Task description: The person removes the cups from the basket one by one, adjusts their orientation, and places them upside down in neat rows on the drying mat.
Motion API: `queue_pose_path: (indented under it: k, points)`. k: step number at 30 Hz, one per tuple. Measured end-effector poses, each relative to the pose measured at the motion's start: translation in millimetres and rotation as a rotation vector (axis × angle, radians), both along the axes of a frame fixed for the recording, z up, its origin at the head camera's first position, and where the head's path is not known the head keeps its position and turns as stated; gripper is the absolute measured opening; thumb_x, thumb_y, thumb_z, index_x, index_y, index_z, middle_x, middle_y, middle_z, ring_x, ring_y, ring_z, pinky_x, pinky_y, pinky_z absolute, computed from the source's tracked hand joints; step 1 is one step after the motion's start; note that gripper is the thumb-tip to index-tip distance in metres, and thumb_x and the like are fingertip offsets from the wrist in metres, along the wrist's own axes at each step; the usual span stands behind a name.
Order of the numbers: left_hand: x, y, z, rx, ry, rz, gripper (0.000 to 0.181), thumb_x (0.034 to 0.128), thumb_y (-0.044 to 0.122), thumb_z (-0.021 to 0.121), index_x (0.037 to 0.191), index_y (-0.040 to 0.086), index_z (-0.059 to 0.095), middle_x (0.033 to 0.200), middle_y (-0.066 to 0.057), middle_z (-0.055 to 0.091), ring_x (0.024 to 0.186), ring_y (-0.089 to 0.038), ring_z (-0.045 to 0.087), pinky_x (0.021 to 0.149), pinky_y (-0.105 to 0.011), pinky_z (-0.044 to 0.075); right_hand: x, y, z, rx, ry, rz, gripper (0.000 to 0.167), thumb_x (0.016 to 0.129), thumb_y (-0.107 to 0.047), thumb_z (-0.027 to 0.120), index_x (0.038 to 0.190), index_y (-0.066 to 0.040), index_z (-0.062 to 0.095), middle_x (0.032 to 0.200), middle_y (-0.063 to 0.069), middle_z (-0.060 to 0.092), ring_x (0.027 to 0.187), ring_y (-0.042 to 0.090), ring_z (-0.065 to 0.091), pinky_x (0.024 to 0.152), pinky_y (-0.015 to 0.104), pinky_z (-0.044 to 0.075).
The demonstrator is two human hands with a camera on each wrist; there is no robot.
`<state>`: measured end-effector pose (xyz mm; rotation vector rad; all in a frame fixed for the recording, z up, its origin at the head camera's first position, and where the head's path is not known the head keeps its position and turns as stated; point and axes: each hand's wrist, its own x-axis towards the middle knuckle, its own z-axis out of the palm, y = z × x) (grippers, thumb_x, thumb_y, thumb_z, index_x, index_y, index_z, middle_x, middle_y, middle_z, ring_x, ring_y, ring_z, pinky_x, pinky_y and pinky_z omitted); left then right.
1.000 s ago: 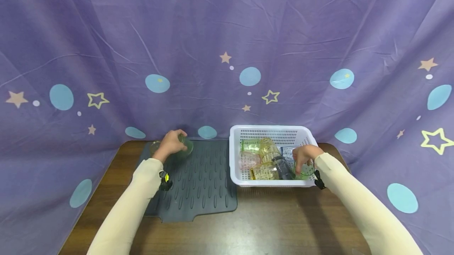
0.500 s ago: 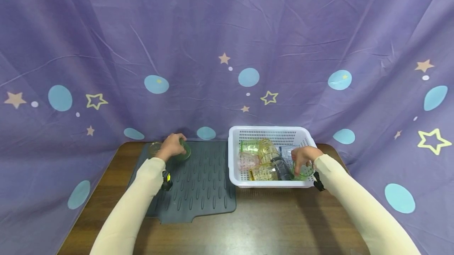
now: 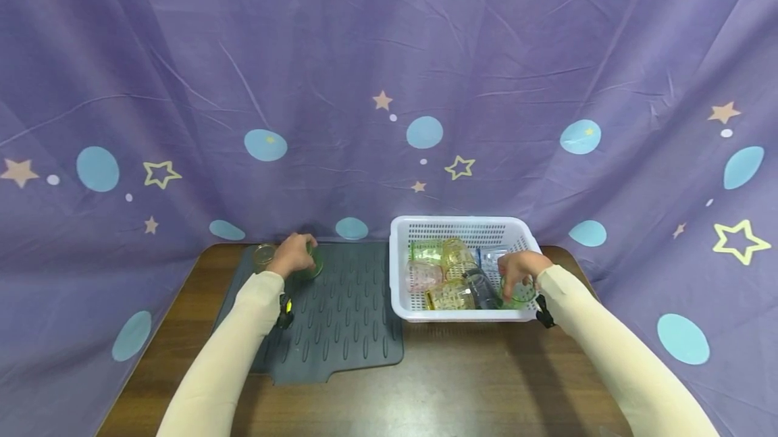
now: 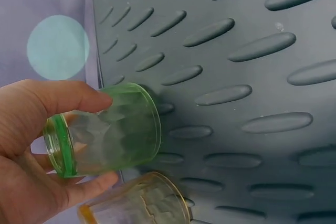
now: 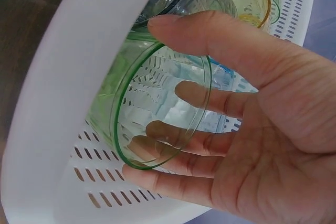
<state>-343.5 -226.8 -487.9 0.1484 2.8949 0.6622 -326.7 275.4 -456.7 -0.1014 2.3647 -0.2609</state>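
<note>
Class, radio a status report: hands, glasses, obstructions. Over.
Left hand holds green glass at dark mat. Right hand grips second green glass in white basket. Possible snags: amber glass by left, dark glass by right.

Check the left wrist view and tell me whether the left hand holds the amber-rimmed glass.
No, the left hand holds the green glass, with the amber-rimmed glass beside it.

Upside-down green glass (image 4: 123, 132), another (image 5: 137, 107) in basket (image 3: 464, 316)
</note>
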Motion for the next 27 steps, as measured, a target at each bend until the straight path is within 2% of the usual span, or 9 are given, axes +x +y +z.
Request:
queue_pose_path:
  k: [6, 15, 20, 23, 27]
  points:
    - [-0.1, 0.1, -7.1, -0.031, -0.006, 0.028, 0.061, 0.0735, 0.006, 0.080, 0.132, 0.002, 0.062, 0.137, -0.031, 0.053, 0.111, -0.042, 0.059, 0.082, -0.054, 0.054, -1.1, 1, -2.2, 0.011, -0.002, 0.014, 0.059, 0.072, -0.017, 0.089, 0.116, -0.002, 0.054, 0.132, 0.031, 0.054, 0.119, 0.057, 0.058, 0.073, 0.053, 0.061]
    - [-3.6, 2.5, -15.1, -0.051, -0.008, 0.057, 0.062, 0.0739, 0.007, 0.078, 0.133, 0.003, 0.060, 0.133, -0.030, 0.053, 0.106, -0.044, 0.059, 0.078, -0.054, 0.052, 0.2, 3, -3.2, -0.002, 0.033, 0.031, 0.056, 0.070, -0.016, 0.089, 0.113, -0.002, 0.055, 0.125, 0.027, 0.059, 0.115, 0.056, 0.060, 0.076, 0.055, 0.061]
    - [-5.5, 4.3, -17.6, -0.049, -0.018, 0.057, 0.063, 0.0741, 0.008, 0.078, 0.134, 0.005, 0.059, 0.133, -0.028, 0.052, 0.106, -0.044, 0.057, 0.073, -0.051, 0.051, 5.3, 10, -1.7, -0.028, 0.057, 0.020, 0.063, 0.070, -0.018, 0.089, 0.121, -0.001, 0.057, 0.122, 0.024, 0.061, 0.113, 0.048, 0.063, 0.079, 0.055, 0.060]
    - [-5.5, 5.0, -18.8, -0.046, -0.020, 0.061, 0.063, 0.0737, 0.008, 0.077, 0.134, 0.005, 0.059, 0.133, -0.029, 0.051, 0.112, -0.047, 0.055, 0.075, -0.053, 0.051, 8.1, 13, 0.4, -0.044, 0.070, 0.008, 0.067, 0.069, -0.017, 0.087, 0.126, -0.001, 0.057, 0.126, 0.022, 0.059, 0.113, 0.044, 0.062, 0.083, 0.055, 0.059]
    - [-7.2, 4.8, -21.9, -0.048, -0.020, 0.061, 0.062, 0.0739, 0.008, 0.077, 0.133, 0.005, 0.058, 0.132, -0.029, 0.049, 0.119, -0.051, 0.050, 0.079, -0.056, 0.050, 9.9, 15, 5.7, -0.056, 0.101, 0.026, 0.063, 0.068, -0.016, 0.083, 0.124, -0.002, 0.058, 0.124, 0.019, 0.059, 0.110, 0.036, 0.061, 0.084, 0.056, 0.058]
